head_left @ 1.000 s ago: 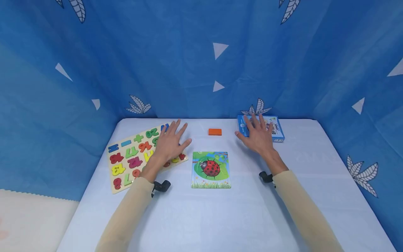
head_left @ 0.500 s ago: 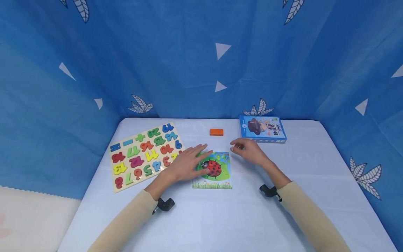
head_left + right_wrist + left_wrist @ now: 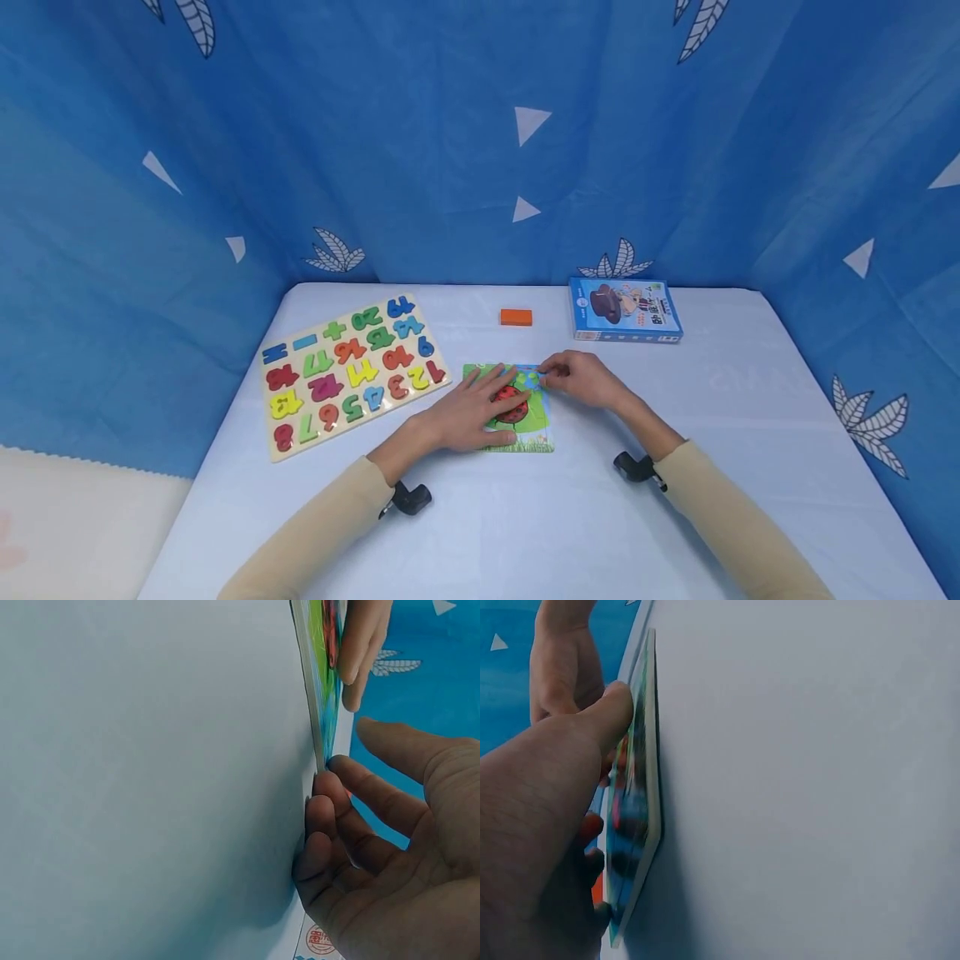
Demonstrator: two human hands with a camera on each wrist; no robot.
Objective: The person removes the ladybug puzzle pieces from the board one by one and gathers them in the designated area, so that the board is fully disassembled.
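A square ladybug picture puzzle (image 3: pixel 536 418) lies flat on the white table. My left hand (image 3: pixel 467 415) is spread over its left part with fingers straight, covering some of the ladybug. In the left wrist view, the thumb of that hand lies along the near side of the puzzle (image 3: pixel 653 750). My right hand (image 3: pixel 587 382) is at the far right corner, its fingertips right at the edge. The right wrist view has the index and middle fingertips (image 3: pixel 330 784) meeting the corner of the puzzle (image 3: pixel 319 690), with the thumb held apart from them.
To the left lies a wooden number board (image 3: pixel 360 375) with colourful digits. Farther back is a small orange block (image 3: pixel 516 317), and a blue game box (image 3: pixel 627 309) sits at the back right. A blue curtain (image 3: pixel 450 150) hangs behind the table.
The left hand has come from over the number board, rightward and nearer, onto the puzzle. My right hand has left the blue box and moved left and nearer to the puzzle's corner.
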